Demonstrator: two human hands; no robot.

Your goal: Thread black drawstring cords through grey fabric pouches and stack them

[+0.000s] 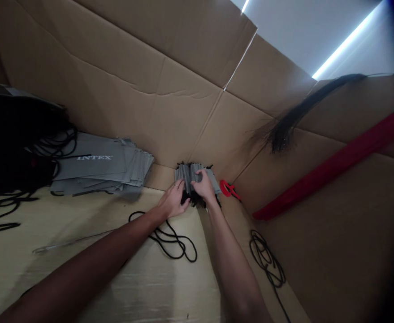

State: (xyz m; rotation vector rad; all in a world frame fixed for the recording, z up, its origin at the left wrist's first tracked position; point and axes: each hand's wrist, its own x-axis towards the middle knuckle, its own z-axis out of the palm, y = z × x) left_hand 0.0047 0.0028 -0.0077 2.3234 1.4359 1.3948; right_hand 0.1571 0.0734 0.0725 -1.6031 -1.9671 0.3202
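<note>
"Along the back of the pale bench (170, 291), what stands there?"

"Creased cardboard walls (123, 67), angling together toward the right, with bright streaks of light above. A red strip (331, 168) slants across the right side."

"And the arms?"

"The 2 forearms stretch forward from the near edge and converge at a packed row of grey pieces (184, 172) near the back wall. The left hand (173, 200) lies at the row's near left, thumb spread well away from its fingers. The right hand (204, 186) bends over the row, thumb and forefinger curved; whether they pinch any piece, I can't tell."

"Anything beneath?"

"A looped black cord (179, 256) lies on the bench near the left wrist."
</note>
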